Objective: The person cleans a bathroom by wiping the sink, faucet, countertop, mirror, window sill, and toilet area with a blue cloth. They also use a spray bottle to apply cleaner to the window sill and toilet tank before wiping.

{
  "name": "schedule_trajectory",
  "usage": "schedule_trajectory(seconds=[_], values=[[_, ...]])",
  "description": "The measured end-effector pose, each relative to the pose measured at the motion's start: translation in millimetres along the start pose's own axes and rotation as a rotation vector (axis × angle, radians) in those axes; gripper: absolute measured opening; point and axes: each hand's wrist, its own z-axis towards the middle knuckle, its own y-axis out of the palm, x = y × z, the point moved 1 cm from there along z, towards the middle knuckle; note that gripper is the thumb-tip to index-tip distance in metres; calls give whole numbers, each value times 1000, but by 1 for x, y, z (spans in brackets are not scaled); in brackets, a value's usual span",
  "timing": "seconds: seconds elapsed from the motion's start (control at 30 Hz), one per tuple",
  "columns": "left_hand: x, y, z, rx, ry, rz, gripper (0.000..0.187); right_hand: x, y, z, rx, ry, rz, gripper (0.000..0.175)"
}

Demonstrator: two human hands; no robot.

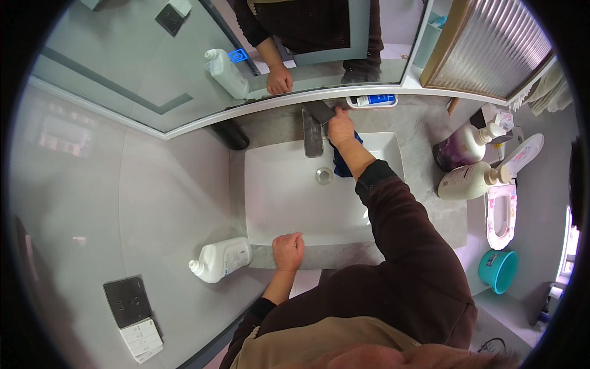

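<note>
My left hand [288, 251] is curled into a loose fist on the front rim of the white washbasin [295, 198], with nothing visible in it. My right hand [341, 127] reaches to the back of the basin, right beside the dark faucet [313, 138]. Its fingers are against or just behind the faucet's flat upper part, and their grip is hidden. Under my right wrist and forearm a dark blue cloth [340, 163] hangs against the basin's back right side; whether the hand holds it cannot be seen. The round metal drain [324, 175] lies in the basin's floor.
A white jug [226, 259] stands at the front left corner. Two pump bottles [461, 147] [468, 181] stand on the right of the grey counter [428, 217]. Behind are a black cylinder [233, 134], a small tray [372, 105] with a tube, and the mirror [184, 83].
</note>
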Motion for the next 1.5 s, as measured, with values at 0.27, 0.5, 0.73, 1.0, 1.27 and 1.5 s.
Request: schedule_trajectory(seconds=[0.27,0.5,0.73,1.0,1.27,1.5], values=[[3,0,2,-71,-50,10,13,-29,-29,-60,-52,-149,18,28],[-4,8,7,-195,-124,96,28,-25,5,-169,-594,-470,117,37],[16,83,103,-329,-93,-126,60,21,-73,-181,-633,-302,494,34],[-9,146,131,-508,-99,-166,36,108,-166,-185,-87,-117,-96,47],[-10,29,189,219,-255,-950,19,134,-156,-212,-194,-108,-333,87],[-35,8,287,631,-305,-353,29,130,-157,-211,-206,-100,-361,90]])
